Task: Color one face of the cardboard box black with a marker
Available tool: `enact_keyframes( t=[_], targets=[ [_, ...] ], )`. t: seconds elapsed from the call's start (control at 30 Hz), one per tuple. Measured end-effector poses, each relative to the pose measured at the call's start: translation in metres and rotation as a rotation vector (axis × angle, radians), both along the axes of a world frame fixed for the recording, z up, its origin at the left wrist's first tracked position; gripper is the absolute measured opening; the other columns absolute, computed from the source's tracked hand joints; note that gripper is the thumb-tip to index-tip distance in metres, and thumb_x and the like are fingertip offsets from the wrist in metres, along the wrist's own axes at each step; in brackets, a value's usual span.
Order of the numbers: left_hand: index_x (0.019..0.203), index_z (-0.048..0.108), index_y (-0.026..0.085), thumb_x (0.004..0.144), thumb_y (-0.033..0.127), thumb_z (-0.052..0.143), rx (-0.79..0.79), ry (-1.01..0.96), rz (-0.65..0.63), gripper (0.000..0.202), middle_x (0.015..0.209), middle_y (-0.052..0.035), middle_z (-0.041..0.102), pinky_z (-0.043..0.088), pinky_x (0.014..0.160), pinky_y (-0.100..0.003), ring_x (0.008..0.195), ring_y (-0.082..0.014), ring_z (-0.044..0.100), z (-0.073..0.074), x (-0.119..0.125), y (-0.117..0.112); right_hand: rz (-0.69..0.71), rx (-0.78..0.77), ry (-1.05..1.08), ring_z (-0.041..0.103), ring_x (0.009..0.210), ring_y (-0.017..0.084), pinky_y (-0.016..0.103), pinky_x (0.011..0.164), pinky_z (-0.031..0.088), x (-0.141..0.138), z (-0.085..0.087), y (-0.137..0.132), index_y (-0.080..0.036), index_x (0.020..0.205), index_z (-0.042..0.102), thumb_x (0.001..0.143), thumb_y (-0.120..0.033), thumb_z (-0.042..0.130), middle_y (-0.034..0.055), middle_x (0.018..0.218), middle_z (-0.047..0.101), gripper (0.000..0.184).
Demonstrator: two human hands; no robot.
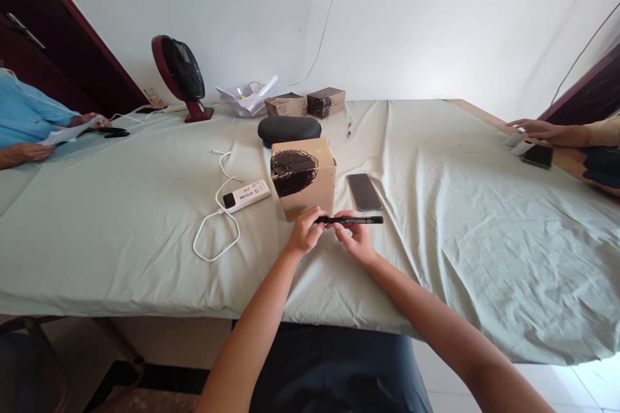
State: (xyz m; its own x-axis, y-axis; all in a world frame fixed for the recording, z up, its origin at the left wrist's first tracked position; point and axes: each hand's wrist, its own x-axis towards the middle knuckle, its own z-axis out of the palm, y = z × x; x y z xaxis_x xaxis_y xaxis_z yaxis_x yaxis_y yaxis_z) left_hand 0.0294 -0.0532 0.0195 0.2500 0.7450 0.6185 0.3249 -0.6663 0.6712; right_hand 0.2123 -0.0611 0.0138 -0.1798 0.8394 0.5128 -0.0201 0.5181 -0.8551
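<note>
A black marker pen [356, 220] lies level between my two hands, just in front of a cardboard box [314, 187]. My left hand [307, 229] pinches its left end. Around the middle of the barrel, my right hand [353, 239] has its fingers closed, and the right end sticks out past them. Whether a cap sits under my left fingers cannot be seen. A round patch of black scribble covers part of the box's top and front. To the right of the box, a dark smartphone [365, 192] lies flat.
Left of the box is a white power bank [247, 196] with a looped cable [203, 257]. Behind stand a black case [289, 131], two small boxes [326, 102], a plastic basket [237, 103] and a fan [179, 71]. Other people's hands [537, 130] show at both sides.
</note>
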Motion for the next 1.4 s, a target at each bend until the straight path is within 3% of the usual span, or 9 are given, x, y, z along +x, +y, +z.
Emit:
enact_keyframes(
  t=[0.13,0.37,0.53,0.77,1.03,1.2,1.4],
  targets=[
    [0.095,0.063,0.021,0.095,0.033,0.048,-0.018,-0.02,-0.022,0.02,0.082,-0.0046,0.065,0.048,0.071,-0.035,0.074,-0.0217,0.061,-0.001,0.004,0.0,-0.007,0.011,-0.074,0.065,0.067,0.015,0.028,0.06,0.055,0.0,0.002,0.002,-0.022,0.106,0.072,0.096,-0.052,0.073,0.0056,0.087,0.075,0.031],
    [0.08,0.053,0.022,0.094,0.033,0.044,-0.095,-0.083,-0.07,0.019,0.066,0.0002,0.054,0.039,0.061,-0.032,0.06,-0.0181,0.051,-0.005,0.007,-0.001,0.035,0.046,-0.143,0.063,0.066,0.014,0.028,0.06,0.053,0.004,0.0,0.007,-0.019,0.107,0.078,0.095,-0.049,0.076,0.0073,0.094,0.08,0.032],
    [0.094,0.058,0.021,0.092,0.031,0.043,-0.179,-0.178,-0.08,0.018,0.071,-0.0001,0.062,0.043,0.064,-0.032,0.065,-0.0192,0.057,-0.006,0.01,-0.002,0.082,0.038,-0.166,0.069,0.073,0.017,0.029,0.063,0.056,0.004,-0.001,0.009,-0.021,0.109,0.08,0.096,-0.051,0.074,0.0064,0.092,0.08,0.033],
    [0.099,0.061,0.02,0.087,0.037,0.045,-0.354,-0.287,-0.105,0.026,0.067,0.0004,0.063,0.039,0.058,-0.03,0.058,-0.0183,0.052,-0.014,0.013,0.004,0.103,0.048,-0.176,0.063,0.063,0.014,0.028,0.056,0.051,0.003,0.003,0.015,-0.019,0.104,0.081,0.095,-0.052,0.075,0.0062,0.084,0.08,0.035],
    [0.084,0.057,0.021,0.084,0.046,0.048,-0.402,-0.343,-0.089,0.026,0.059,0.0006,0.051,0.029,0.05,-0.029,0.052,-0.0165,0.04,-0.011,0.013,0.009,0.212,0.171,-0.18,0.072,0.071,0.015,0.027,0.066,0.058,0.005,0.011,0.016,-0.019,0.111,0.08,0.099,-0.036,0.072,0.0065,0.096,0.083,0.022],
    [0.084,0.057,0.021,0.084,0.048,0.048,-0.405,-0.34,-0.054,0.028,0.061,-0.0006,0.054,0.032,0.052,-0.029,0.054,-0.0183,0.046,-0.014,0.012,0.012,0.228,0.177,-0.215,0.078,0.085,0.018,0.03,0.077,0.062,0.003,0.011,0.018,-0.021,0.111,0.079,0.102,-0.035,0.069,0.0062,0.101,0.083,0.02],
    [0.084,0.057,0.021,0.084,0.041,0.046,-0.394,-0.335,0.002,0.023,0.065,-0.0005,0.055,0.037,0.057,-0.03,0.059,-0.0182,0.05,-0.013,0.011,0.015,0.148,0.121,-0.214,0.069,0.067,0.015,0.028,0.062,0.057,0.0,0.005,0.021,-0.022,0.111,0.079,0.1,-0.035,0.071,0.0047,0.095,0.082,0.019]
  ],
)
